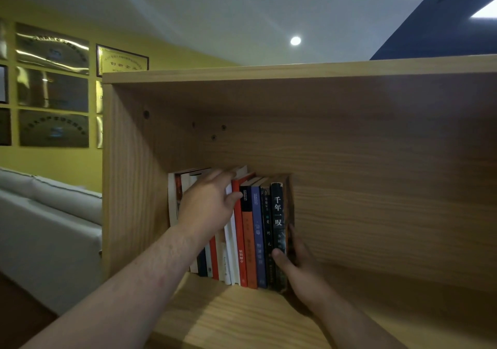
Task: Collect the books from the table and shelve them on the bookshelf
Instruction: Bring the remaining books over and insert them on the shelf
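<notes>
A row of several books stands upright on the wooden bookshelf, pushed toward the left side wall. My left hand lies flat against the spines at the top of the white and red books, with its thumb on a dark spine. At the row's right end stands a black book with white characters. My right hand holds that book low down, with the thumb on its spine and the fingers along its right cover. The table is out of view.
The shelf board runs bare in front of the books, and the compartment stays open to the right of them. A grey sofa stands left of the shelf, under framed plaques on a yellow wall.
</notes>
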